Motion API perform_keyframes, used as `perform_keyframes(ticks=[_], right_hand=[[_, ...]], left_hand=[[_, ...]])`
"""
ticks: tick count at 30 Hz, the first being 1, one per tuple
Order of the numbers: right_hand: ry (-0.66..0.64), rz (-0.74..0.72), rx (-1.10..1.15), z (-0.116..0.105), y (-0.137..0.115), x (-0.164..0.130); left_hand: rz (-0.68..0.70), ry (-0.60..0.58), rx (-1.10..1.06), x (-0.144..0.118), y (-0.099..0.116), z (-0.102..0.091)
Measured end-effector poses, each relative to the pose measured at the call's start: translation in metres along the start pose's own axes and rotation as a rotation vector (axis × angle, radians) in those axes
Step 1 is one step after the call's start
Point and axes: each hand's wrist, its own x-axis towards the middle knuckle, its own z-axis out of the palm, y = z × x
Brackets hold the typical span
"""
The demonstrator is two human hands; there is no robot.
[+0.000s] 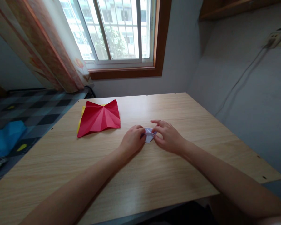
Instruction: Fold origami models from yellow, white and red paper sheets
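A small folded piece of pale lilac paper (149,137) lies at the middle of the wooden table, between my two hands. My left hand (134,137) has its fingers closed on the paper's left edge, and part of that edge is hidden under them. On the other side, my right hand (166,134) pinches the paper's right edge between thumb and fingers, with one finger raised above it. A creased red sheet (100,118) rests to the left, farther back, with a yellow sheet (79,123) showing from beneath it.
The light wooden table (168,178) ends at a near edge by my body. Left of it is a checked cloth (37,104) with a folded blue paper (8,137) on it. A cable (239,78) hangs along the right wall. A window (119,31) stands behind.
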Motion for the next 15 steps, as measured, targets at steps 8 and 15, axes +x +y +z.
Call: perform_keyframes(ticks=[8,15], right_hand=[[0.01,0.053,0.095,0.008,0.006,0.005],[-0.066,0.163,0.052,0.018,-0.001,0.011]], left_hand=[[0.017,-0.003,-0.009,0.0,0.0,0.0],[0.008,-0.001,0.065,-0.001,0.005,0.003]])
